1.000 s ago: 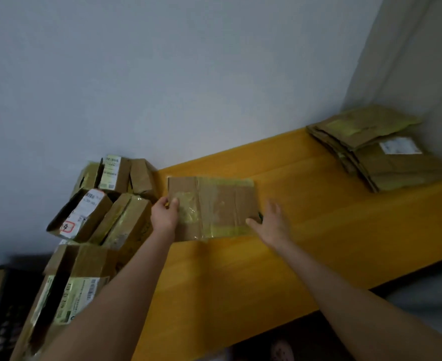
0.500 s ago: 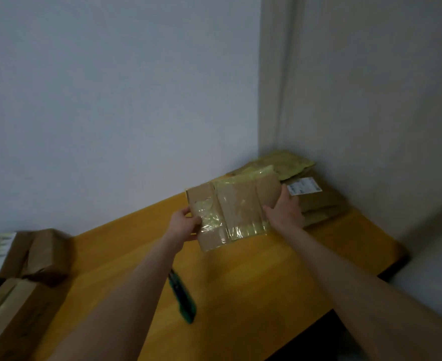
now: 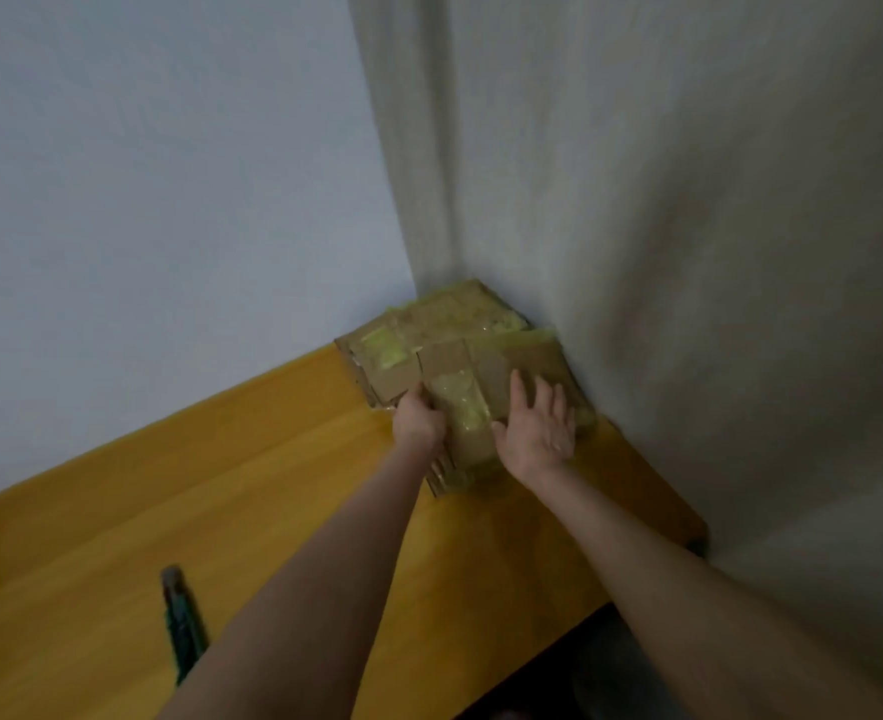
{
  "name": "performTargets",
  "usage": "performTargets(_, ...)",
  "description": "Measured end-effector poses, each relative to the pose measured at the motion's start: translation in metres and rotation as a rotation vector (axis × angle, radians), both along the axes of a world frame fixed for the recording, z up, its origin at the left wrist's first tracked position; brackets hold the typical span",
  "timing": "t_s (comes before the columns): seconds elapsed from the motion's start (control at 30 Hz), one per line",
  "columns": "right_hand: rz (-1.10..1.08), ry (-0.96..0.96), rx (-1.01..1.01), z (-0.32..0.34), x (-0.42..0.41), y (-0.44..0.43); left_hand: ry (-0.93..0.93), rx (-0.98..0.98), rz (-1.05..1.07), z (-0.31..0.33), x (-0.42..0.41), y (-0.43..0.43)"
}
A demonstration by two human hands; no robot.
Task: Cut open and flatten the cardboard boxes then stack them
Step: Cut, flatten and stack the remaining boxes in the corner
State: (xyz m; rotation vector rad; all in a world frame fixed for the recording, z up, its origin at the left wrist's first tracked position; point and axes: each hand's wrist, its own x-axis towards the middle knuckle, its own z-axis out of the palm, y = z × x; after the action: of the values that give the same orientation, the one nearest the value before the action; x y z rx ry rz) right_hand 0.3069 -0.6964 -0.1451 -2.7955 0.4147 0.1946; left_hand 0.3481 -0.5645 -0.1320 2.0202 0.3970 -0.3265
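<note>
Both hands are on the top flattened brown cardboard box [image 3: 486, 379] w/ yellowish-clear tape strips, which lies on the stack of flattened brown cardboard boxes [image 3: 444, 317] in the far right corner of the orange-yellow wooden desk [image 3: 252, 491], right where the pale blue-grey wall [image 3: 158, 189] meets the beige wall [image 3: 688, 226].

Left hand [image 3: 418, 420]: at the near-left edge of the top piece, fingers curled at that edge & touching it; whether they wrap under it, can't tell. Right hand [image 3: 538, 428]: flat, palm down, fingers spread & pointing away, pressing on the right part of the top piece, not clenched round anything. Both forearms bare, reaching in from the bottom of frame.

Top piece sits slightly skewed vs. the ones under it: a lower layer sticks out at far left w/ a yellow-green tape patch, another shows at the back by the corner. Near end of the stack overhangs a bit toward the person, corrugated edges visible below the left hand. Right edge of the stack is close to, poss. touching, the beige wall.

Green-handled utility knife [image 3: 182, 623] w/ grey tip lies on the desk near left, well apart from the stack & hands, pointing roughly away; blurred, so no blade detail.
</note>
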Motion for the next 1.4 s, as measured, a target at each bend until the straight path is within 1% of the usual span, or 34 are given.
performTargets(0.07,0.039,0.092,0.030,-0.011,0.002,0.003,0.021,0.235,-0.134,-0.004,0.005,-0.010)
performTargets(0.1,0.057,0.130,0.042,-0.015,0.003,0.005,0.026,0.312,-0.191,-0.004,0.005,-0.011)
performTargets(0.23,0.114,0.200,0.064,-0.017,0.006,0.025,-0.039,0.494,-0.310,0.003,-0.002,0.012)
performTargets(0.33,0.140,0.125,0.048,-0.004,0.010,0.052,-0.098,0.680,-0.339,0.010,-0.015,0.050)
performTargets(0.43,0.228,0.020,0.050,0.012,0.012,0.098,-0.109,0.811,-0.306,0.021,-0.035,0.102)
performTargets(0.57,0.377,-0.023,0.063,0.024,-0.001,0.190,-0.101,0.897,-0.246,0.031,-0.073,0.187)
performTargets(0.77,0.577,-0.001,0.094,0.026,-0.050,0.354,-0.045,0.905,-0.128,0.037,-0.134,0.339)
performTargets(0.93,0.634,0.002,0.098,0.017,-0.095,0.485,-0.028,0.885,-0.118,0.031,-0.184,0.463)
performTargets(1.03,0.651,0.050,0.099,0.013,-0.129,0.550,-0.028,0.896,-0.128,0.026,-0.219,0.522)
performTargets(1.17,0.665,0.093,0.126,0.011,-0.172,0.609,-0.087,0.908,-0.097,0.028,-0.255,0.586)
performTargets(1.3,0.659,0.117,0.135,0.010,-0.195,0.635,-0.228,0.997,-0.019,0.038,-0.273,0.628)
performTargets(1.4,0.670,0.136,0.235,0.013,-0.205,0.651,-0.293,1.044,0.082,0.051,-0.284,0.658)
